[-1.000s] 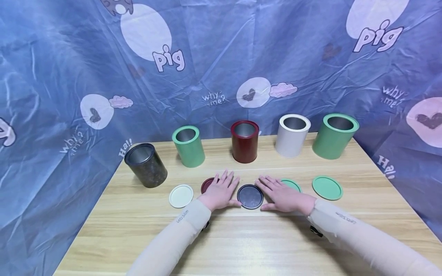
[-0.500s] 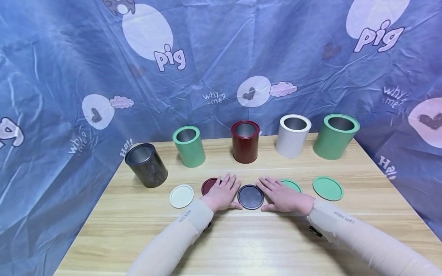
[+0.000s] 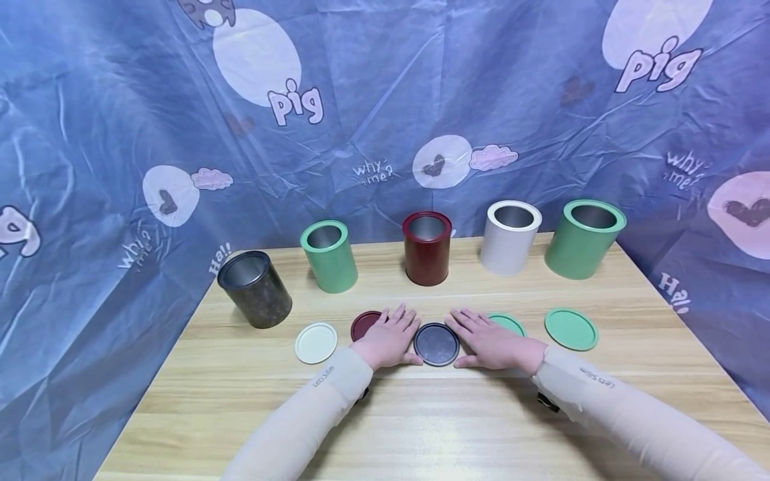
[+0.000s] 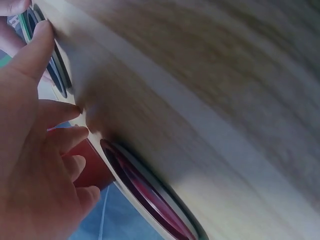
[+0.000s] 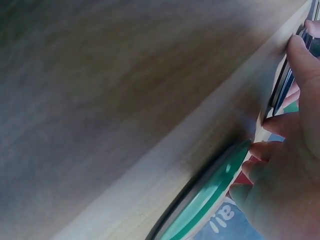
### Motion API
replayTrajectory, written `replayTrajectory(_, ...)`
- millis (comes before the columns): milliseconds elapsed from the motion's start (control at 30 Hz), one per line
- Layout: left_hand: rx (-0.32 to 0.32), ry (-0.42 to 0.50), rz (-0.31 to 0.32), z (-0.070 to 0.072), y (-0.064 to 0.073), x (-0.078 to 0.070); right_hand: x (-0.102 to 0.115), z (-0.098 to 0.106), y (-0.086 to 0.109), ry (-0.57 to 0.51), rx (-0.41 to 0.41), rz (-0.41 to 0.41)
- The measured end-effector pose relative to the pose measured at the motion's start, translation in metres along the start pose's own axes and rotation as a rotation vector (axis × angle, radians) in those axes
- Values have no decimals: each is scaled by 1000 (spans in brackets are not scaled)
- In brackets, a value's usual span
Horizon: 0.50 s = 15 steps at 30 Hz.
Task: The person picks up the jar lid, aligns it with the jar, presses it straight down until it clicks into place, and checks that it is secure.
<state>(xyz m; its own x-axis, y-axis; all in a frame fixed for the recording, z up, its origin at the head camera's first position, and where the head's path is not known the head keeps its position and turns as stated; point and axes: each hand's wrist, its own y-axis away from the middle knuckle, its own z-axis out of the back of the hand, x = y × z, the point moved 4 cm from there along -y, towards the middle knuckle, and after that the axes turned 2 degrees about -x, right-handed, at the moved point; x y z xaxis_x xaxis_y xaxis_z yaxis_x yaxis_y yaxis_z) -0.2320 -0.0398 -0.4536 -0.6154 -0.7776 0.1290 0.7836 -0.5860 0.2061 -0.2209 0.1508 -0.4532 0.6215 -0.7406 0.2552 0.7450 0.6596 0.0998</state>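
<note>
My left hand (image 3: 388,339) rests on the table with its fingers spread, just left of a round black lid (image 3: 436,344). On the other side of that lid lies my right hand (image 3: 493,342), fingers extended. Both thumbs reach the black lid's near edge. A dark red lid (image 3: 365,325) is partly covered by the left hand; its rim also shows below the fingers in the left wrist view. Behind the right hand is a green lid (image 3: 508,323), partly hidden. In the right wrist view, a green lid (image 5: 210,195) lies under the little-finger side. Neither hand holds anything.
A white lid (image 3: 316,343) lies at left and a larger green lid (image 3: 571,328) at right. Behind stand open cans: black (image 3: 259,294), small green (image 3: 332,260), red (image 3: 426,250), white (image 3: 508,244), large green (image 3: 580,244). A blue printed cloth (image 3: 361,100) hangs behind the table.
The left hand has shifted very slightly right, baring a little more of the dark red lid. The right hand, lids and cans stay where they were.
</note>
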Motion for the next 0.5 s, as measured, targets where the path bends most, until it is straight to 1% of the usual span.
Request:
replayTrajectory(200, 0, 21, -33, 2, 1, -2, 1, 2, -2, -10, -4, 7)
replayTrajectory(367, 7, 24, -37, 1, 0, -3, 2, 4, -5, -17, -2, 20)
replayTrajectory(500, -3, 47, -42, 2, 1, -3, 4, 3, -5, -28, -10, 32)
